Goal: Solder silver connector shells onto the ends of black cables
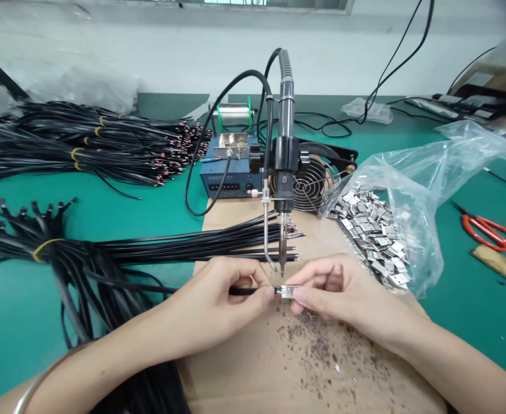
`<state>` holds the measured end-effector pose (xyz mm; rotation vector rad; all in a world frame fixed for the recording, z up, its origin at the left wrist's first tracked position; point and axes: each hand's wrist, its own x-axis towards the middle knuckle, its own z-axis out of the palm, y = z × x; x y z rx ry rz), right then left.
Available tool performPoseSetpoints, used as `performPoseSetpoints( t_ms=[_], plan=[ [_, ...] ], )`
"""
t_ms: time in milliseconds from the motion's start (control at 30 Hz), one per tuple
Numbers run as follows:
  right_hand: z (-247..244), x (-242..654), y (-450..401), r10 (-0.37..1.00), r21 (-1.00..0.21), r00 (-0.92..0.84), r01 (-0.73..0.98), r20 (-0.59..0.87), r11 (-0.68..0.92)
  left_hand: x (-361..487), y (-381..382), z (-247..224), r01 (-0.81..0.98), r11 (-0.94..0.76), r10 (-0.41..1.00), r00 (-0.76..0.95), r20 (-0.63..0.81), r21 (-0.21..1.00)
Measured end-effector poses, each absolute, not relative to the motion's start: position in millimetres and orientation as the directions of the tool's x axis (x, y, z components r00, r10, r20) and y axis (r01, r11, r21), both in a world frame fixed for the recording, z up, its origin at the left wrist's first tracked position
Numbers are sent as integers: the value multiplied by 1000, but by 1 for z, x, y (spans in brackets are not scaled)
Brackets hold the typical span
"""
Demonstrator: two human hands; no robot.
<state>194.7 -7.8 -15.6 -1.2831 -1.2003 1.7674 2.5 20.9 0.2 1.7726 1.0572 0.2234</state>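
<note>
Between thumb and fingers, my left hand (233, 299) pinches a black cable (242, 291) close to its stripped end, where thin coloured wires show. My right hand (337, 287) pinches a small silver metal connector (287, 292), its back part hidden by my fingers. The wire ends meet the connector's left side; whether they are joined I cannot tell. Just above them points the tip of a soldering iron (283, 253), clamped upright on a stand. A thin bent metal feed tube (268, 247) ends beside that tip.
A blue soldering unit (229, 178) with a solder spool (234, 117) stands behind. Black cable bundles (46, 241) lie left. At right are a plastic bag (425, 224) of loose connectors (374, 230) and orange-handled scissors (490, 230). Dark specks dot the cardboard (236, 368).
</note>
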Motion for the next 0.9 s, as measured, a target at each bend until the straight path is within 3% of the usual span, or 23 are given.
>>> performPoseSetpoints(
  t_ms=[200, 633, 767, 900],
  plan=[
    [-15, 199, -10, 843, -922, -383, 74, -377, -379, -2, 16, 0, 466, -60, 669, 675, -311, 883],
    [-16, 202, -16, 754, -891, -528, 9, -390, -454, -5, 9, 5, 431, -49, 627, 716, -308, 901],
    [-9, 209, -27, 788, -941, -534, 46, -307, -336, -15, -4, 7, 524, -102, 659, 672, -337, 845],
    [2, 215, -42, 869, -962, -437, 235, -231, -138, -22, -12, 10, 628, -197, 734, 604, -311, 753]
  ],
)
